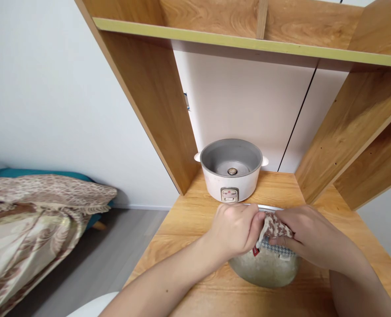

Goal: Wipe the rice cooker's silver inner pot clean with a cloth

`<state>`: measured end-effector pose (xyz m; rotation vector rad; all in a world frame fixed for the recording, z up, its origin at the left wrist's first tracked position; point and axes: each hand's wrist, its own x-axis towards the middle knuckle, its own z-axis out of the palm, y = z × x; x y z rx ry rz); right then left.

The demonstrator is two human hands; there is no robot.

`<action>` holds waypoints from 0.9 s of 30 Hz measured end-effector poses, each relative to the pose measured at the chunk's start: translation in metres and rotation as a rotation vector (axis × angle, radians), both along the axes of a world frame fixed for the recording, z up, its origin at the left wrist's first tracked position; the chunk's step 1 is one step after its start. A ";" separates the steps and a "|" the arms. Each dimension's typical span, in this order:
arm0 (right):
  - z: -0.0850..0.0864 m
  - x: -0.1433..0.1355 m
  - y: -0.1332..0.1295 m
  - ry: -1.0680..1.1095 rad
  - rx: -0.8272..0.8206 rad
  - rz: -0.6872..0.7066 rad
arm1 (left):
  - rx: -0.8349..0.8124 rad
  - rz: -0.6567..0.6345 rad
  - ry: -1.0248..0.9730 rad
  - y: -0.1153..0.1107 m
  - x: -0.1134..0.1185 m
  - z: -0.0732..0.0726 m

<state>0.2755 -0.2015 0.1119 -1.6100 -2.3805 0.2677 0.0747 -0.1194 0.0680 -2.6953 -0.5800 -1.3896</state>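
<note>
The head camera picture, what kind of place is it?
Probably a room in a home: there's a rice cooker on a wooden desk, and a fringed throw over something teal, maybe a couch or bed.

One wood-grain desk (172,226) carries a white rice cooker body (211,187), open-topped and grey inside, upright toward the back between wooden side panels (344,119); a metal pot (264,270) is at the front, its contact with the desk unclear. Grey plank floor (132,233) bears a teal bed or sofa (46,172), overlaid with a fringed, patterned throw (43,193).
</note>
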 end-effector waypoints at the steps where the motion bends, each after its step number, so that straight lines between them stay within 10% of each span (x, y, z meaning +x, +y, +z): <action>1: 0.000 0.000 0.000 0.002 0.001 -0.003 | 0.004 -0.001 -0.002 0.000 0.000 0.000; 27: -0.002 0.000 0.000 0.001 0.009 0.013 | 0.009 0.007 0.013 0.000 -0.001 0.001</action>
